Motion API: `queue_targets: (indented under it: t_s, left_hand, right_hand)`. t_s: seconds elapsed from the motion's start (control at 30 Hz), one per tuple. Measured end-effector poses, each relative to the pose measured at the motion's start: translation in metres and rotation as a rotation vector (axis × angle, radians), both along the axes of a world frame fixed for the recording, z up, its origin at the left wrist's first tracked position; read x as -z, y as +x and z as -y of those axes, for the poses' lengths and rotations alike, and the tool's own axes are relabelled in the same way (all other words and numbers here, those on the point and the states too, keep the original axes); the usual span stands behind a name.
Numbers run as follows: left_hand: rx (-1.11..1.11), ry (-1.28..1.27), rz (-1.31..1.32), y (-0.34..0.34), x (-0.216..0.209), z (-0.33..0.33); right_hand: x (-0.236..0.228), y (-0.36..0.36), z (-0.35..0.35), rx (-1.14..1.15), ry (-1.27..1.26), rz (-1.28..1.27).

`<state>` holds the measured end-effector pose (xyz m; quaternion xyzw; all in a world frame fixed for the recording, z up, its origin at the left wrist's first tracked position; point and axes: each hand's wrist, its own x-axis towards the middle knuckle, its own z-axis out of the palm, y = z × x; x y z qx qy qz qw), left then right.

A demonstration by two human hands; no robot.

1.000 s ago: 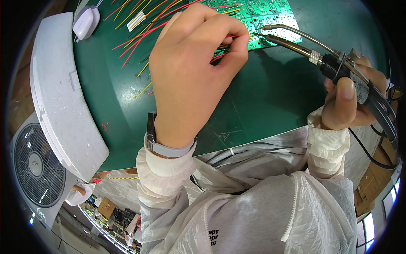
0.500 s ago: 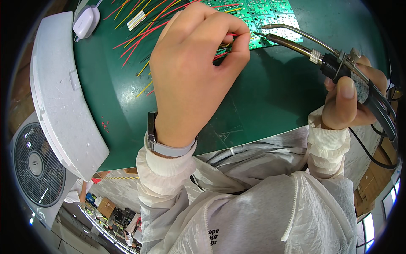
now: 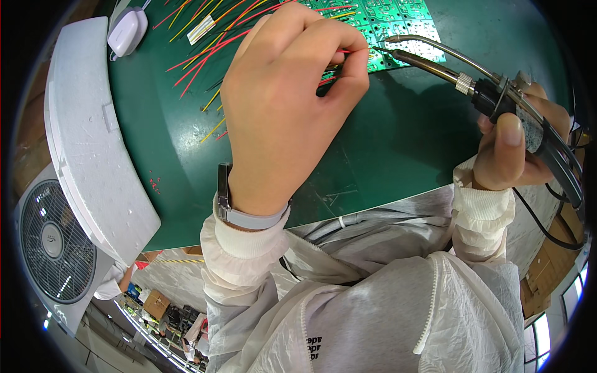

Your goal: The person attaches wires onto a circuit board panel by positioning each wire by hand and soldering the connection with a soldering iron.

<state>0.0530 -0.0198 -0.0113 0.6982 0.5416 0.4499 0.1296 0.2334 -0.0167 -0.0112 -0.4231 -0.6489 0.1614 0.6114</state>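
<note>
A green circuit board point(image 3: 407, 30) lies at the far middle of the green mat, with red, yellow and black wires point(image 3: 219, 47) fanning out to its left. My left hand point(image 3: 280, 99) is closed in a pinch at the board's near edge, a thin red wire showing between thumb and forefinger. My right hand point(image 3: 511, 149) grips a soldering iron point(image 3: 429, 66) by its dark handle. A curved metal solder-feed tube point(image 3: 448, 48) is clamped along the iron. The iron's tip meets the board's edge right beside my left fingertips, which partly hide the joint.
A white foam block point(image 3: 93, 137) stands along the mat's left edge, near a white plastic case point(image 3: 127, 32). A grey box fan point(image 3: 56, 242) is beyond it at left. The iron's black cable point(image 3: 541, 227) hangs at right. Red scraps point(image 3: 155, 185) lie on the mat.
Almost nothing differs. My left hand has shifted very slightly at the board's edge; the soldering iron stays in place.
</note>
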Motion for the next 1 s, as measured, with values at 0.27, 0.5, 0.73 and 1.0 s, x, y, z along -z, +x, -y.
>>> queue_targets:
  t_s: [0.27,0.5,0.73,1.0]
  left_hand:
    - [0.012,-0.018,0.044,0.002,-0.007,0.001]
    - [0.083,-0.006,-0.216,-0.011,-0.005,-0.006]
    - [0.126,0.071,-0.148,-0.015,0.003,-0.006]
    - [0.036,0.07,-0.228,-0.002,-0.001,0.022]
  right_hand:
    - [0.002,0.005,0.001,-0.115,-0.026,-0.139]
    - [0.001,0.001,-0.003,0.047,-0.019,-0.186]
    - [0.002,0.0,-0.007,0.042,-0.008,-0.284]
    - [-0.002,-0.006,-0.006,0.089,-0.118,-0.32]
